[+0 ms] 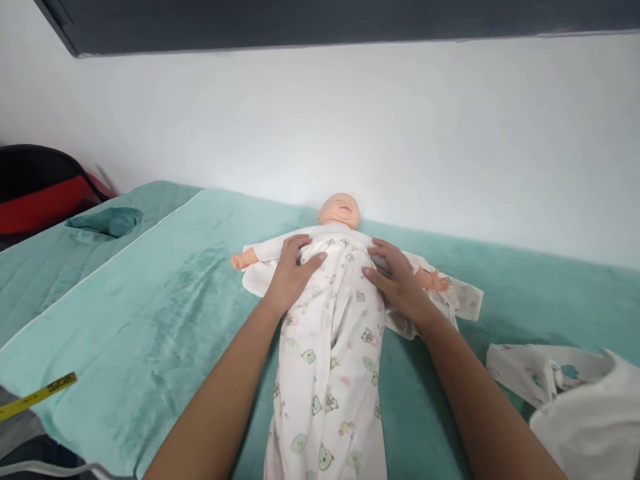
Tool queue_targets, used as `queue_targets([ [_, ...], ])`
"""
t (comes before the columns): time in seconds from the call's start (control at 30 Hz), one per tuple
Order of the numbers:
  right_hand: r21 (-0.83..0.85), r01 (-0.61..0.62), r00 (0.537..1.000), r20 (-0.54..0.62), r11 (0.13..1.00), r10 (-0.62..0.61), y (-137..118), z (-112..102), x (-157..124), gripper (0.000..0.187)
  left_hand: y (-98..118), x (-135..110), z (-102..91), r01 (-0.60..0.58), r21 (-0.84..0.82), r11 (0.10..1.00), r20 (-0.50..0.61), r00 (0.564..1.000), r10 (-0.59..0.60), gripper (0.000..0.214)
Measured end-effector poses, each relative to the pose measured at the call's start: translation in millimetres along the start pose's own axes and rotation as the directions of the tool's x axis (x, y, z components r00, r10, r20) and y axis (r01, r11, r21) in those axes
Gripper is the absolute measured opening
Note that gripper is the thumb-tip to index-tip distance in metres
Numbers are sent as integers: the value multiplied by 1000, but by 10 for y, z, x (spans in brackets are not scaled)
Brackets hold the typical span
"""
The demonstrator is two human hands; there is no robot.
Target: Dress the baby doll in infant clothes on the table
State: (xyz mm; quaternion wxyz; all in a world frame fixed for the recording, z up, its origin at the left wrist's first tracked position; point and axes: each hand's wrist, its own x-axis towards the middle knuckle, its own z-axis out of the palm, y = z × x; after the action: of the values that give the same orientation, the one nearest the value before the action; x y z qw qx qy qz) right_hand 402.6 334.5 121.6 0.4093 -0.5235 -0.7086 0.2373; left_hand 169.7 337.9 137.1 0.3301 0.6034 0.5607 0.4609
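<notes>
The doll [340, 211] lay on its back on the green cover [185, 320], its head beside the wall [300, 127] and its arms spread. Patterned pants [330, 373] covered its belly and legs. The left hand [295, 275] and right hand [397, 277] rested on either side of the doll's waist, thumbs spread from the fingers; whether any cloth was pinched, I cannot tell. A white top [463, 300] lay under the doll's torso and arms, and more white clothing [590, 427] lay right of the doll, nearer the wearer.
</notes>
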Motion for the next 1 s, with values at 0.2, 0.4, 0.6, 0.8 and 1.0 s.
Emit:
queue_targets([
  [0.2,102,-97,994,53,990,92,20,-17,17,44,21,-30,31,-28,2,1000,-25,999,28,31],
  [0.4,66,-109,992,74,992,104,10,-31,17,37,14,-38,68,-85,8,996,-67,994,85,23],
  [0.6,64,-78,996,55,995,74,-19,-26,20,33,-16,-37,75,-121,8,993,-82,989,121,22],
  [0.8,117,-86,996,28,989,83,6,-10,19,34,6,-35,66,-124,25,992,-78,989,125,23],
  [1.0,145,-77,997,-3,986,78,-6,-5,17,34,14,-39,73,-126,27,992,-90,988,128,23],
])
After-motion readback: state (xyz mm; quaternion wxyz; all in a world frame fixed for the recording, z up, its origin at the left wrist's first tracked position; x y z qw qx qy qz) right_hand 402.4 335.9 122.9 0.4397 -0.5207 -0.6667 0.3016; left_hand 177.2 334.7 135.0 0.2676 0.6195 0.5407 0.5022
